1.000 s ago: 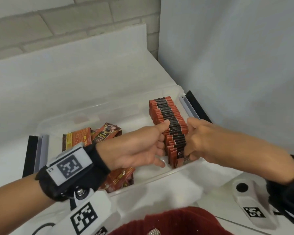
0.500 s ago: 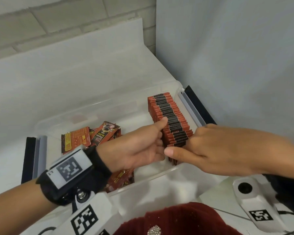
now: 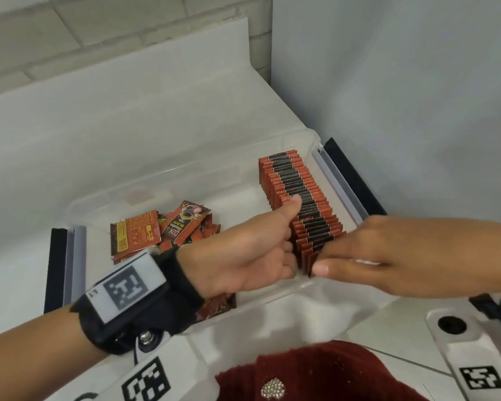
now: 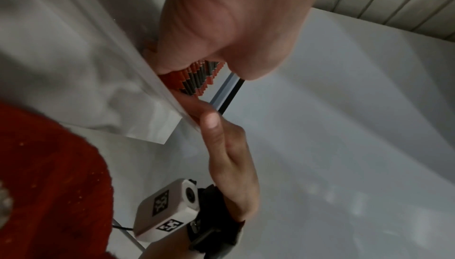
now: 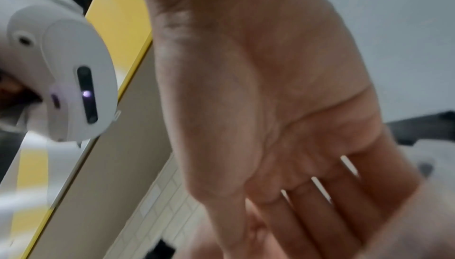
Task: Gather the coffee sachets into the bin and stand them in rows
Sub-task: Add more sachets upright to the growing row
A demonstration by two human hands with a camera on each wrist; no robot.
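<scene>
Two hands (image 3: 307, 256) flank one row of standing sachets (image 3: 298, 195).

Bin (image 3: 168, 180): row of standing sachets (image 3: 298, 195) at its right end, between left hand (image 3: 252, 256) and right hand (image 3: 388, 256). Loose sachets (image 3: 162, 230) lie in the bin behind the left wrist, well left of the row.

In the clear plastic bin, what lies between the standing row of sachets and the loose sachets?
Head view: only bare bin floor separates the standing red-and-black sachet row from the loose sachet pile; nearer, the left hand crosses it.
</scene>
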